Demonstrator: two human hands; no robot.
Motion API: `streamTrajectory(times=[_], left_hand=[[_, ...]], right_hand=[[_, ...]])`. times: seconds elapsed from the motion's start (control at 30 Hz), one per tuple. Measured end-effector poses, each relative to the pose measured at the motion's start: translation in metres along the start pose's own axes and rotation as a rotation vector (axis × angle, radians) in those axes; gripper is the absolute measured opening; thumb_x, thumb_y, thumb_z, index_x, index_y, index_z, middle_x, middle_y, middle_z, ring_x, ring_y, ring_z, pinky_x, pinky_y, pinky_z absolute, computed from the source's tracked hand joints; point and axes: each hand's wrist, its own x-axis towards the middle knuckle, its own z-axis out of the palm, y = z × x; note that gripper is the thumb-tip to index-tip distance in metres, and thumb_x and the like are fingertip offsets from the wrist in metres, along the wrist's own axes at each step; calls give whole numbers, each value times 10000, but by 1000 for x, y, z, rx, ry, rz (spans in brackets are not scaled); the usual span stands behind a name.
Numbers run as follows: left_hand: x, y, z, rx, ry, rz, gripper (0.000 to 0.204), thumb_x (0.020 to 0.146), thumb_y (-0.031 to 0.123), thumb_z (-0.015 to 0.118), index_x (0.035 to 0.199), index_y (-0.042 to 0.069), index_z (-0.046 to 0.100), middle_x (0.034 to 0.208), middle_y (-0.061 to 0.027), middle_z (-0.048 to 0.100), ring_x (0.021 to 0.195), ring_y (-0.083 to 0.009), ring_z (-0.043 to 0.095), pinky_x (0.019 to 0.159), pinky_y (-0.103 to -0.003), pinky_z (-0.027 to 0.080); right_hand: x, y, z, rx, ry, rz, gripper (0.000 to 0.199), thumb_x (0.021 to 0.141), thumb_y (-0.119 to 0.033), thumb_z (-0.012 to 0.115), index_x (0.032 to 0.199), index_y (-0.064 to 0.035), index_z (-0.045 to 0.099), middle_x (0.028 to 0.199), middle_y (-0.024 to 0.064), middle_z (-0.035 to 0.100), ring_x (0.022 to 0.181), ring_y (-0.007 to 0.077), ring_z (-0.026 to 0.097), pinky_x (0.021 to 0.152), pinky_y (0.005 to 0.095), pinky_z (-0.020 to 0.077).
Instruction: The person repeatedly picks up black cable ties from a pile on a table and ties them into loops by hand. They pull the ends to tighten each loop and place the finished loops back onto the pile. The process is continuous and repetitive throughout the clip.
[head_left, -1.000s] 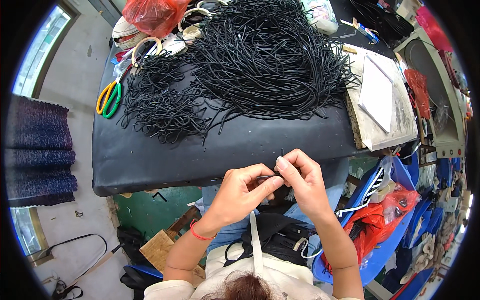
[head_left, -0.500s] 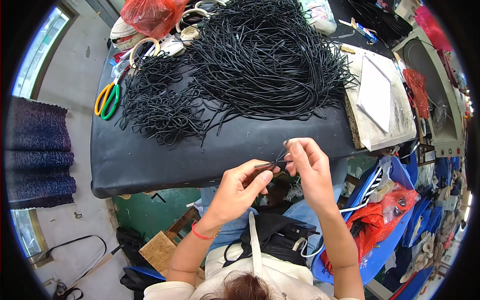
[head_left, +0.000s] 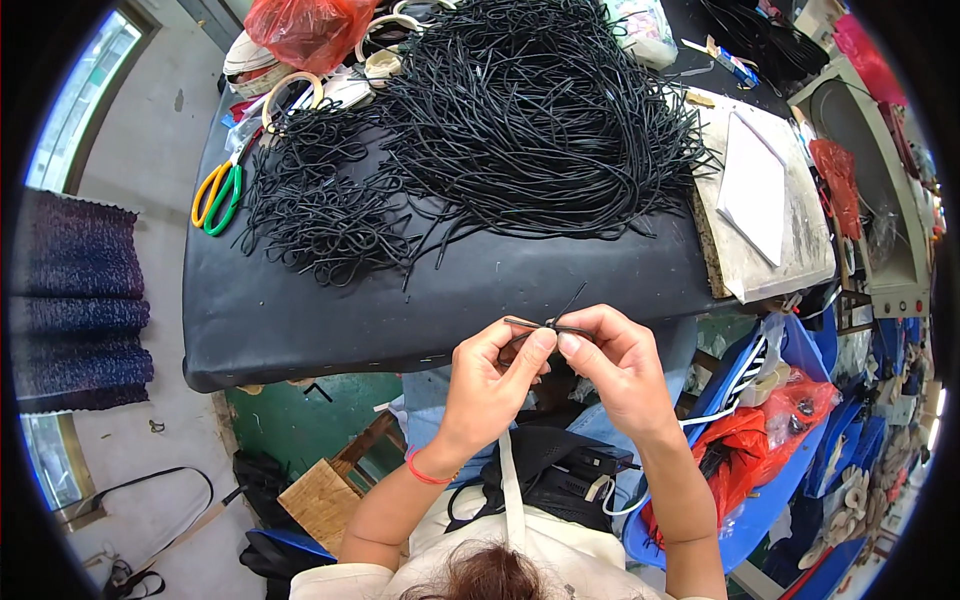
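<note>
From the hands outward, with twelve straight away from the person, a thin black cord (head_left: 552, 324) lies crossed on itself at the fingertips. The left hand (head_left: 497, 380) pinches it between thumb and fingers; the right hand (head_left: 620, 378) grips it just beside. Its long axis runs roughly nine to three, one tip pointing to nine and another thin end rising toward one; the rest is hidden by the fingers. It is held just off the near edge of the table (head_left: 300, 325), which has a smooth dark cover.

Below, a wooden piece (head_left: 318, 500) lies toward eight by green floor (head_left: 275, 425), and a blue tub (head_left: 735, 548) holding a red plastic bag (head_left: 735, 455) sits at four. On the table, a small cord tangle (head_left: 330, 215) and scissors (head_left: 225, 200) with yellow and green handles lie toward ten, a pale board (head_left: 800, 235) at two, a large heap of black cords (head_left: 540, 130) at twelve. Farther off, a dark purple curtain (head_left: 80, 300) hangs at nine beside a pale wall (head_left: 175, 140).
</note>
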Motion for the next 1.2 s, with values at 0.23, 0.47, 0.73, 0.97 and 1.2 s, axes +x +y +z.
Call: streamTrajectory(times=[0.23,0.47,0.73,0.97,1.2], left_hand=[[-1,-1,1,-48,33,-12,164,881,183,580,854,23,605,681,23,565,590,-14,468,514,-160,358],[10,2,7,-424,22,-23,123,884,137,551,925,23,566,866,-56,606,848,-116,576,744,-256,481],[13,23,-11,-373,-184,-134,162,886,148,555,940,2,601,851,-68,628,781,-134,605,733,-269,498],[7,20,-9,-250,-319,-190,210,904,164,533,936,-29,611,830,-49,624,748,-95,593,693,-247,513],[1,17,-4,-298,-306,-211,196,900,157,540,943,-20,610,840,-42,622,746,-99,598,690,-238,513]], right_hand=[[-3,0,-2,63,-26,97,179,864,-57,546,1018,31,568,863,14,581,773,45,509,670,191,419],[-4,0,13,165,-18,79,219,878,-84,545,1073,14,529,851,-2,562,696,27,471,606,174,395],[-7,-25,-8,-365,183,-210,182,883,-106,546,982,40,590,937,59,566,740,77,547,672,217,457],[7,-17,5,50,-4,-62,152,904,-140,527,897,3,577,758,13,568,640,46,519,535,182,428],[12,-20,2,110,-8,108,229,928,-231,489,866,-21,555,728,12,563,620,46,505,525,183,421]])
